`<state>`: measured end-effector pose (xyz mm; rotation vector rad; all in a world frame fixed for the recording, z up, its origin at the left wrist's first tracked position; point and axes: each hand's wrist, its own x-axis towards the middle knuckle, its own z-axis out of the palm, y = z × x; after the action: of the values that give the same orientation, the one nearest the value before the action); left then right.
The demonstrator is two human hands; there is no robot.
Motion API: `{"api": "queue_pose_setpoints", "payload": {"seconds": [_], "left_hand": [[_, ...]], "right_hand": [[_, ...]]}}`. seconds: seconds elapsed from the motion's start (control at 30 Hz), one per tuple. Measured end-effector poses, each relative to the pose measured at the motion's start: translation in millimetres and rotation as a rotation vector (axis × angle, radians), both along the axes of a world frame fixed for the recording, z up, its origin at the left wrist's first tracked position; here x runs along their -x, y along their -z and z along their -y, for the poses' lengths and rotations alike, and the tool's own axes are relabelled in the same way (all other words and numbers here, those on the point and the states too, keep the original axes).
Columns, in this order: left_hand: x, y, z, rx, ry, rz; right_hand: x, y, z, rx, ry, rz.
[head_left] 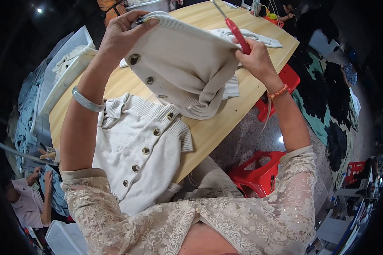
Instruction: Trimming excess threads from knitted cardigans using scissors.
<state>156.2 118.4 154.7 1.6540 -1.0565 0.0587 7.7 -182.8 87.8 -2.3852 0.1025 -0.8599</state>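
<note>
Head view shows a beige knitted cardigan (pixel 187 68) held up in the air above the middle of the wooden table (pixel 217 127), clear of its surface. The left hand (pixel 121 34) is clamped on the garment's upper hem, fingers curled over the ribbed edge. The right hand (pixel 255 57) is closed on the fabric's other side and also grips a red-handled tool (pixel 238 36) with a thin metal shaft pointing up and away; its tip runs out of the frame, so whether it is a hook or a pick is hard to say.

A second, paler cardigan (pixel 136 148) lies flat at the near edge of the table with its row of buttons facing up, and more knitwear (pixel 251 36) rests near the far edge. A red stool (pixel 259 174) stands beside the table's right side.

To work the knit well, the left hand should likely keep the fabric taut so the stitches open out, while the right brings the tool's point in shallow, catching one loop rather than splitting yarn. Keeping the buttoned front turned away from the tool would avoid snagging.
</note>
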Motion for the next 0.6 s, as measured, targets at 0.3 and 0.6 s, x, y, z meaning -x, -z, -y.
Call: {"api": "queue_pose_setpoints", "payload": {"seconds": [0.3, 0.6], "left_hand": [[65.7, 8.0, -28.0, -0.212, 0.354, -0.043], [42.0, 5.8, -46.9, -0.148, 0.265, -0.041]], "right_hand": [[26.1, -23.2, -81.5, -0.274, -0.535, -0.221], [-26.1, 6.9, -81.6, -0.504, -0.999, -0.493]]}}
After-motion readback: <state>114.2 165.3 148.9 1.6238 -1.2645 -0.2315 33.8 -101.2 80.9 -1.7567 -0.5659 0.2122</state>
